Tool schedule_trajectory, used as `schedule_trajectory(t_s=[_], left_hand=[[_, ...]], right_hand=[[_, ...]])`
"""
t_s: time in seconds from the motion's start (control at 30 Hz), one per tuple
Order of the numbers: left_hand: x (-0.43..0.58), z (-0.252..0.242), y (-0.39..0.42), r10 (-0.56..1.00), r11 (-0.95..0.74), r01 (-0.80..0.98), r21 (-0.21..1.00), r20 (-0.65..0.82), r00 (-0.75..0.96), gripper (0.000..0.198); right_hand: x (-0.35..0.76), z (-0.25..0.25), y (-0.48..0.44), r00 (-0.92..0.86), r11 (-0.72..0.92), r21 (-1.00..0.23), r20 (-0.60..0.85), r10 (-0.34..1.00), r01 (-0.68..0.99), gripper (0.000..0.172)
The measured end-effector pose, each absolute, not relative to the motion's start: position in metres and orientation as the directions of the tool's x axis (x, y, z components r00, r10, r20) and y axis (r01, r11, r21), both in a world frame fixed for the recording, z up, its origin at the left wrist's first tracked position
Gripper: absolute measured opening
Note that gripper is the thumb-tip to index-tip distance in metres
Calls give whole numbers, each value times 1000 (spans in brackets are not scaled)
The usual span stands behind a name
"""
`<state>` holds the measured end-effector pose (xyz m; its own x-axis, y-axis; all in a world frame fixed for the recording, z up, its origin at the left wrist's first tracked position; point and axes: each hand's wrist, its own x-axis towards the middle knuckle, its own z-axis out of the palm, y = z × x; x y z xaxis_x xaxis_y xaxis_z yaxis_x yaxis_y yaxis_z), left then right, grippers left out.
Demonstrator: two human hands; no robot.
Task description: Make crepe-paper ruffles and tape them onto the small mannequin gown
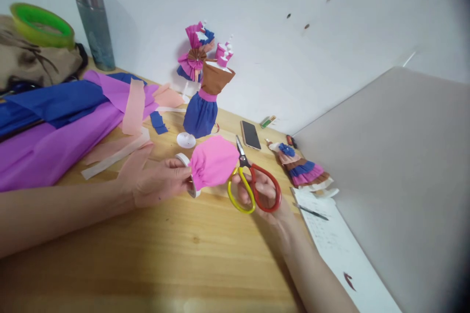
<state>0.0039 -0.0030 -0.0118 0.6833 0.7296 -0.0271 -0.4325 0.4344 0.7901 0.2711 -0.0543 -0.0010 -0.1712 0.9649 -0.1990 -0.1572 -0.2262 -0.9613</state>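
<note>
My left hand [157, 182] pinches a gathered piece of pink crepe paper [215, 160] above the table. Against the pleated end of the paper sits a white tape ring [194, 190], also in that hand. My right hand [266, 193] is closed on a pair of scissors [242, 160] with one yellow and one red handle. The blades point up and away, beside the paper's right edge. Just beyond stands a doll-sized dress form [200, 115] in a blue skirt and brown top, with a white disc [186, 140] near its base.
Purple crepe paper [62, 149], blue paper and peach strips [133, 107] lie left. A bottle [93, 24] and green tape roll [42, 24] stand behind. Another dressed figure [196, 54] is at the wall. Rightward are a phone [250, 135], a tiered paper dress [304, 168] and a pen [312, 212].
</note>
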Motion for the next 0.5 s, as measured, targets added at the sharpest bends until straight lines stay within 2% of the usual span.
schedule_trajectory(t_s=[0.17,0.37,0.5], left_hand=[[0,-6,3,725,486,-480,730,-30,688,20],[-1,1,9,758,507,-537,675,-53,650,18],[0,1,9,755,498,-554,668,-20,656,17]], right_hand=[[268,-9,-57,-112,-100,-961,-73,991,-258,46],[264,-10,-59,-306,-111,-966,-36,951,-231,75],[263,0,-70,-355,-96,-990,-54,933,-99,67]])
